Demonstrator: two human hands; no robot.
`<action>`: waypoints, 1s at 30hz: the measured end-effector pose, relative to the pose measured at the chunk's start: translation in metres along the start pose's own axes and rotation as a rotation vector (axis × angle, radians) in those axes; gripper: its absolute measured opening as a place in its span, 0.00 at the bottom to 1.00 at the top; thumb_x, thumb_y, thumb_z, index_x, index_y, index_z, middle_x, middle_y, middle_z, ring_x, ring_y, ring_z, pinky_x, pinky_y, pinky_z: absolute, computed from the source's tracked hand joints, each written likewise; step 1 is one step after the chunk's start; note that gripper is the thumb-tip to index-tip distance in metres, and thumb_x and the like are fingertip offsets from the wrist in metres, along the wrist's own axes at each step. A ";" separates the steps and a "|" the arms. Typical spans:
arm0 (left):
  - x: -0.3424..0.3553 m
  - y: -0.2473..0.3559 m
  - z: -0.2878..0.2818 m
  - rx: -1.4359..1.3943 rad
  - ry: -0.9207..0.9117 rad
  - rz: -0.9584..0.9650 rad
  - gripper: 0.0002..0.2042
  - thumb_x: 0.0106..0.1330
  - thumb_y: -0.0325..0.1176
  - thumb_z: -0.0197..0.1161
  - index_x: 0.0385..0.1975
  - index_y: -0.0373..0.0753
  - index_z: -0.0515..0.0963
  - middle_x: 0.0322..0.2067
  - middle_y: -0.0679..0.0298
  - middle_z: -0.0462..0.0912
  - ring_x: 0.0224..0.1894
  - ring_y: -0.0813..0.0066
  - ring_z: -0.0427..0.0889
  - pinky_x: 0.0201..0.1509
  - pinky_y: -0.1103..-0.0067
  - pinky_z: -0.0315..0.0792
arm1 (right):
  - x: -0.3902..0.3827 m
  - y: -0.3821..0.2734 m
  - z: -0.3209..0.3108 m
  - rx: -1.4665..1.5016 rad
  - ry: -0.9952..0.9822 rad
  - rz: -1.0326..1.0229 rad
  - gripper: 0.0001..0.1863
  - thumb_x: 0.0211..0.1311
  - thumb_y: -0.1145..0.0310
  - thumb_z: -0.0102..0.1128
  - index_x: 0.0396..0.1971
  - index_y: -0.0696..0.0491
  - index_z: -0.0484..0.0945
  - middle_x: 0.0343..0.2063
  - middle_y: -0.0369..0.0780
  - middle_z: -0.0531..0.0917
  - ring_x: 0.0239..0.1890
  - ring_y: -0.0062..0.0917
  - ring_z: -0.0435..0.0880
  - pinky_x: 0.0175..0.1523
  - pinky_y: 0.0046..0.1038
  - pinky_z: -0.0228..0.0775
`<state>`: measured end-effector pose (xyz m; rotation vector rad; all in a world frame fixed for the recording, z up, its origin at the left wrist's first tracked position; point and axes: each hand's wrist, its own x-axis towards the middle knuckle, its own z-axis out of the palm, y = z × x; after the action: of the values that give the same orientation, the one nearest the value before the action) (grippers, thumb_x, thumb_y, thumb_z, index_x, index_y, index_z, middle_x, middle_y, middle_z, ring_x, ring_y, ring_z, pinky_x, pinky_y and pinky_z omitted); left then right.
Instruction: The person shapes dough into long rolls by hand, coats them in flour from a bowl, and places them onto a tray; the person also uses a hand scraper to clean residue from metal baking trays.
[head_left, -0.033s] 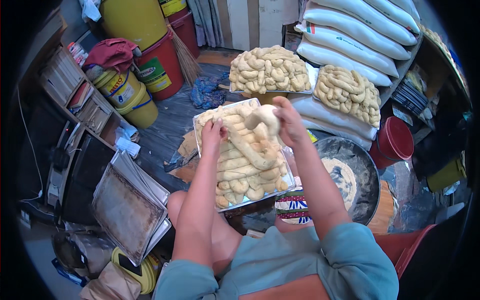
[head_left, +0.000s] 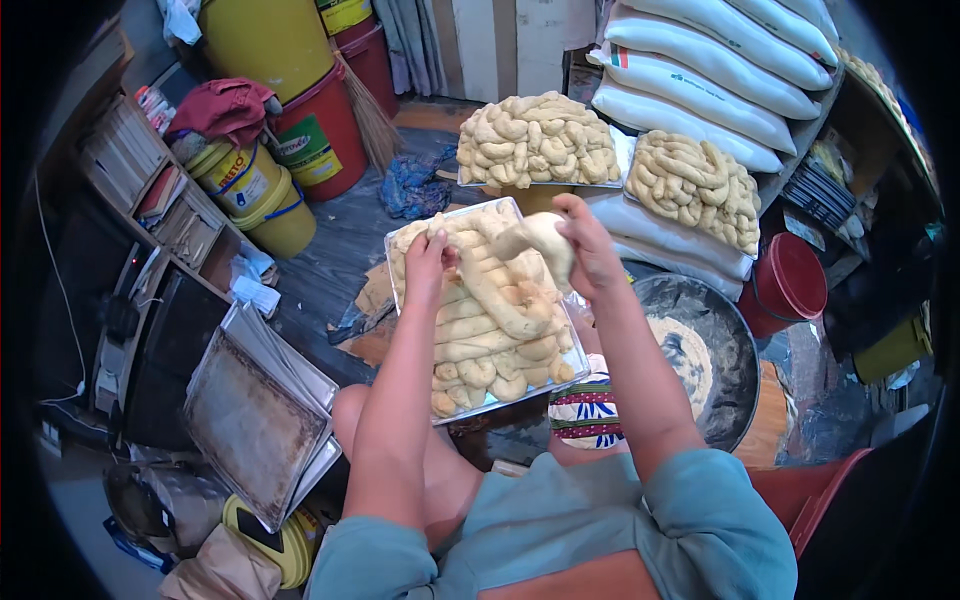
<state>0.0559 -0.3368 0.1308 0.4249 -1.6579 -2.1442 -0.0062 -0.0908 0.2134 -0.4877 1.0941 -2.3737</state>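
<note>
A metal tray (head_left: 520, 398) in front of me is heaped with pale, twisted ropes of dough (head_left: 470, 330). My right hand (head_left: 592, 250) is closed around a raised dough strand (head_left: 540, 236), which arches above the heap. At the tray's left side, the fingers of my left hand (head_left: 430, 265) pinch dough near the upper end of a long strand that slants down to the right across the pile. Exactly how that end lies between the fingers is partly hidden.
Two more dough piles (head_left: 540, 140) (head_left: 692, 190) stand beyond, by stacked white sacks (head_left: 700, 85). To the right are a wide black basin (head_left: 735, 400) with flour and a red bucket (head_left: 790, 280). Baking trays (head_left: 255, 410) lean at left, near yellow buckets (head_left: 275, 215).
My right hand has shifted slightly right and down, and the raised strand in it has swung and stretched out to the right. My left hand has barely moved.
</note>
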 end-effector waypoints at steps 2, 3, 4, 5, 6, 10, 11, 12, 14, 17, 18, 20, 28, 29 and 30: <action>0.014 0.003 0.024 -0.007 -0.022 -0.016 0.11 0.70 0.35 0.54 0.47 0.40 0.70 0.29 0.68 0.76 0.29 0.80 0.75 0.34 0.81 0.72 | -0.020 -0.020 -0.007 -0.005 -0.010 -0.013 0.20 0.55 0.78 0.49 0.49 0.52 0.67 0.37 0.37 0.75 0.40 0.23 0.76 0.47 0.24 0.71; 0.015 0.003 0.032 -0.013 -0.034 -0.032 0.13 0.70 0.34 0.54 0.51 0.39 0.68 0.30 0.67 0.77 0.29 0.79 0.76 0.34 0.81 0.72 | -0.030 -0.025 -0.008 -0.007 -0.026 -0.018 0.20 0.55 0.78 0.49 0.50 0.52 0.66 0.37 0.37 0.75 0.41 0.22 0.76 0.46 0.23 0.71; 0.019 -0.002 0.036 -0.004 -0.017 -0.112 0.24 0.67 0.33 0.57 0.61 0.37 0.61 0.38 0.61 0.78 0.31 0.79 0.76 0.34 0.82 0.72 | -0.037 -0.028 -0.010 -0.029 -0.009 -0.037 0.18 0.54 0.79 0.48 0.47 0.52 0.69 0.35 0.36 0.75 0.38 0.22 0.77 0.44 0.22 0.71; 0.021 -0.009 0.039 -0.004 -0.019 -0.105 0.24 0.67 0.33 0.57 0.61 0.37 0.61 0.38 0.61 0.78 0.31 0.79 0.76 0.34 0.82 0.72 | -0.041 -0.028 -0.018 -0.030 -0.013 -0.042 0.18 0.54 0.79 0.48 0.47 0.52 0.69 0.35 0.36 0.75 0.38 0.22 0.77 0.44 0.22 0.71; 0.018 -0.019 0.041 0.135 0.046 -0.038 0.27 0.66 0.32 0.58 0.63 0.37 0.57 0.44 0.57 0.76 0.36 0.75 0.77 0.39 0.80 0.73 | -0.043 -0.026 -0.031 -0.089 -0.010 0.006 0.17 0.53 0.78 0.47 0.44 0.52 0.70 0.33 0.36 0.75 0.36 0.21 0.77 0.41 0.22 0.71; -0.014 -0.041 0.061 0.482 0.180 0.151 0.30 0.63 0.32 0.61 0.64 0.34 0.58 0.57 0.47 0.67 0.58 0.59 0.69 0.61 0.71 0.64 | -0.055 -0.015 -0.067 -0.176 0.035 0.160 0.13 0.50 0.77 0.47 0.37 0.53 0.73 0.28 0.35 0.75 0.30 0.20 0.75 0.34 0.22 0.71; -0.023 -0.049 0.060 0.566 0.216 0.194 0.28 0.63 0.32 0.61 0.63 0.33 0.61 0.58 0.46 0.66 0.61 0.55 0.65 0.65 0.70 0.59 | -0.055 -0.009 -0.071 -0.208 0.047 0.236 0.13 0.49 0.77 0.48 0.37 0.53 0.73 0.28 0.35 0.75 0.29 0.20 0.75 0.33 0.22 0.70; -0.032 -0.057 0.059 0.572 0.219 0.196 0.28 0.63 0.32 0.61 0.63 0.33 0.61 0.58 0.46 0.66 0.61 0.55 0.65 0.65 0.70 0.59 | -0.055 -0.001 -0.074 -0.232 0.077 0.310 0.14 0.49 0.76 0.49 0.39 0.54 0.74 0.30 0.37 0.76 0.31 0.21 0.76 0.34 0.22 0.71; -0.049 -0.071 0.060 0.739 0.138 0.347 0.27 0.65 0.40 0.59 0.62 0.35 0.64 0.60 0.38 0.61 0.63 0.45 0.61 0.68 0.63 0.54 | -0.054 0.018 -0.072 -0.290 0.097 0.375 0.16 0.50 0.76 0.49 0.41 0.55 0.76 0.32 0.37 0.77 0.32 0.21 0.77 0.36 0.22 0.72; -0.065 -0.082 0.075 0.858 0.130 0.393 0.28 0.67 0.46 0.55 0.62 0.36 0.64 0.63 0.37 0.57 0.66 0.42 0.56 0.69 0.61 0.49 | -0.053 0.063 -0.080 -0.368 0.114 0.453 0.22 0.50 0.75 0.51 0.49 0.56 0.76 0.36 0.40 0.79 0.36 0.22 0.78 0.39 0.22 0.73; -0.063 -0.081 0.076 0.862 0.064 0.361 0.31 0.69 0.52 0.49 0.66 0.40 0.59 0.67 0.38 0.50 0.69 0.42 0.49 0.70 0.59 0.45 | -0.053 0.077 -0.081 -0.359 0.123 0.436 0.22 0.50 0.74 0.51 0.49 0.57 0.76 0.36 0.40 0.79 0.36 0.22 0.78 0.39 0.22 0.73; -0.063 -0.077 0.077 0.927 0.029 0.344 0.32 0.69 0.53 0.47 0.67 0.42 0.56 0.67 0.39 0.47 0.70 0.43 0.46 0.70 0.57 0.43 | -0.055 0.078 -0.061 -0.407 0.104 0.443 0.21 0.52 0.73 0.52 0.49 0.58 0.76 0.37 0.37 0.80 0.36 0.19 0.77 0.39 0.22 0.72; -0.083 -0.018 0.069 0.967 -0.191 0.138 0.32 0.70 0.58 0.39 0.69 0.44 0.55 0.70 0.48 0.47 0.73 0.53 0.42 0.69 0.53 0.40 | -0.051 0.051 -0.042 -0.671 -0.137 0.334 0.16 0.56 0.73 0.54 0.45 0.57 0.78 0.35 0.35 0.81 0.35 0.17 0.75 0.43 0.20 0.69; -0.087 -0.006 0.062 0.963 -0.196 0.136 0.32 0.70 0.58 0.39 0.69 0.44 0.55 0.70 0.48 0.47 0.73 0.53 0.42 0.69 0.53 0.40 | -0.052 0.038 -0.031 -0.667 -0.203 0.286 0.14 0.57 0.74 0.54 0.45 0.56 0.78 0.35 0.35 0.80 0.36 0.16 0.75 0.44 0.20 0.68; -0.090 0.003 0.055 0.635 -0.386 0.030 0.32 0.71 0.57 0.39 0.67 0.42 0.58 0.68 0.51 0.54 0.71 0.58 0.49 0.69 0.58 0.44 | -0.050 0.028 -0.023 -0.669 -0.191 0.288 0.14 0.57 0.74 0.54 0.45 0.56 0.78 0.35 0.35 0.80 0.36 0.16 0.75 0.44 0.20 0.68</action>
<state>0.1093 -0.2477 0.1478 0.1523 -2.5450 -1.7061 0.0309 -0.0654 0.1715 -0.7039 1.7251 -1.6412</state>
